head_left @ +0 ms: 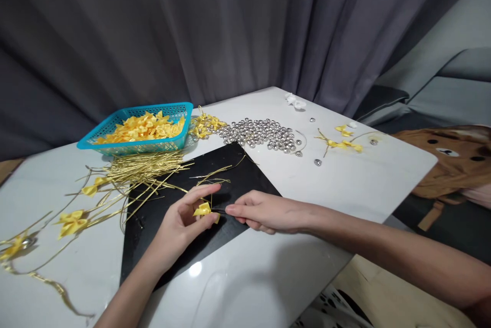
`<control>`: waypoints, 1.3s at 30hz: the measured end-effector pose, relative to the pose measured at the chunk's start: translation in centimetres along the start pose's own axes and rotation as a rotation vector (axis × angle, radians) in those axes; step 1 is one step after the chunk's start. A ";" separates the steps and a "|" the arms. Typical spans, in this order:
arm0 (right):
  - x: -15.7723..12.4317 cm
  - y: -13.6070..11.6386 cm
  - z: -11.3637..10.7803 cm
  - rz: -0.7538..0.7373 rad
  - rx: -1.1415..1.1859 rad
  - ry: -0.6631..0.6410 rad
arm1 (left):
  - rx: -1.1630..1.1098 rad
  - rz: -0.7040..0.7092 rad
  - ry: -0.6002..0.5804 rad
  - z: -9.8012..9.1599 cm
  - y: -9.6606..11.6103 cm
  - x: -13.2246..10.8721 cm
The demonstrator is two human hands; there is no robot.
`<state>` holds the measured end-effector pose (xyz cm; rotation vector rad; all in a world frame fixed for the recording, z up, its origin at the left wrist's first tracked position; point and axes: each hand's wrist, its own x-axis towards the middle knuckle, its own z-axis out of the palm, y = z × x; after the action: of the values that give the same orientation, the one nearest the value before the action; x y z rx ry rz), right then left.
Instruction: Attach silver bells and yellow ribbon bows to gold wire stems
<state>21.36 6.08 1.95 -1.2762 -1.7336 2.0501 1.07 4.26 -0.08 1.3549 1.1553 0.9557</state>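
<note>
Over the black mat (161, 246), my left hand (187, 215) pinches a small yellow ribbon piece (203, 209) between thumb and fingers. My right hand (259, 210) is closed around a thin dark tool (221, 211), whose tip meets the ribbon piece; most of the tool is hidden in the fingers. Thin gold wires (215, 173) lie on the mat just beyond my hands. A bundle of gold twist ties (143, 167) rests at the mat's upper left edge.
A blue basket (134, 147) of yellow ribbon pieces stands at the back left. Silvery beads (261, 133) are heaped behind the mat. Yellow ribbon flowers (72, 222) on wires lie at left, others (345, 146) at right. White crumpled scraps (295, 102) sit near the back edge.
</note>
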 end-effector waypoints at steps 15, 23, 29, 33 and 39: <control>-0.1 -0.8 0.6 0.051 -0.161 0.108 | -0.036 -0.019 -0.021 0.1 0.0 0.0; 0.1 -0.7 0.6 0.017 -0.285 0.120 | 0.125 0.035 -0.025 0.0 -0.2 0.0; -0.1 -0.8 0.6 0.037 -0.292 0.163 | 0.255 0.141 0.003 0.1 -0.6 -0.1; -0.1 -0.9 0.6 0.062 -0.257 0.149 | 0.306 0.254 0.010 0.0 -1.0 -0.1; 0.2 -0.7 0.7 0.027 -0.329 0.165 | 0.626 0.526 -0.013 0.6 -1.4 -0.5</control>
<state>20.45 5.97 2.45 -1.5162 -2.0413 1.6635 1.35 3.60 -1.47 2.2434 1.1573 0.9778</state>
